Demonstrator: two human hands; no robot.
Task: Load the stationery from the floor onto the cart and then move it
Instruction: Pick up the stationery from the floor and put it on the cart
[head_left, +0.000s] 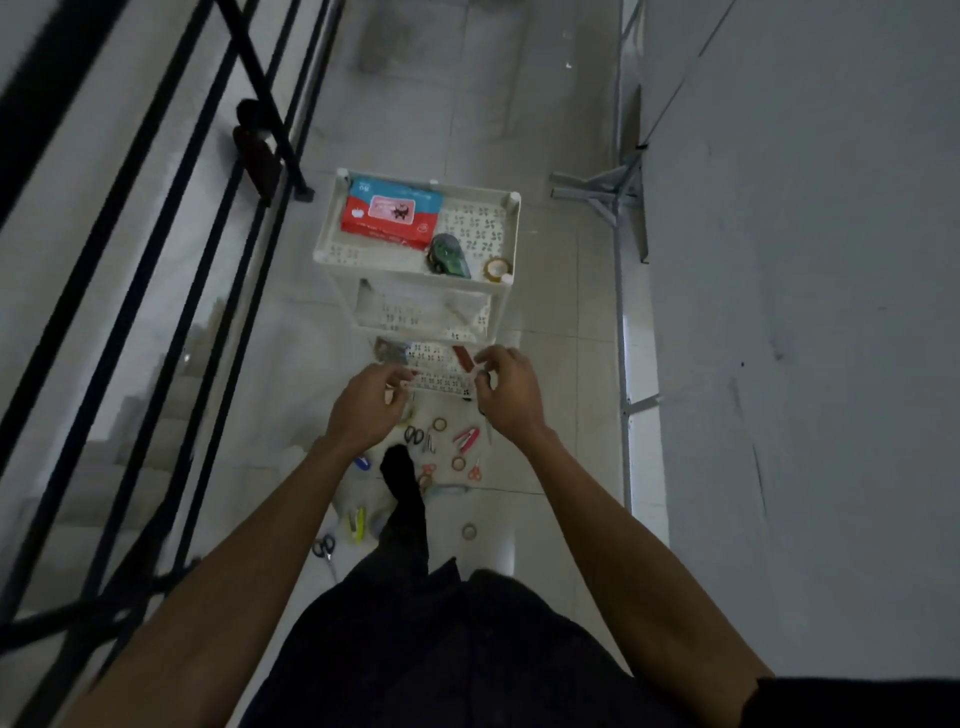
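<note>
While hands hover: left hand (366, 402) and right hand (506, 387) half-curled, empty
Cart axis: white perforated plastic tiered cart (511, 228) long side runs left-right
Floor: scattered scissors and tape rolls (441, 447)

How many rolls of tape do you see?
4 at least: one clear roll of tape on the white cart's top shelf, three on the floor. Others may be hidden.

Light: dim, cool grey throughout.
Brightest area: pale floor (545, 130) tiles, faintly glossy.
Shadows: soft, no hard edges.
Sharpness: soft overall, railing (171, 218) bars smeared at left.
Distortion: wide-angle, straight lines bowing toward the edges.
Noise: grainy in dark clothing.
</note>
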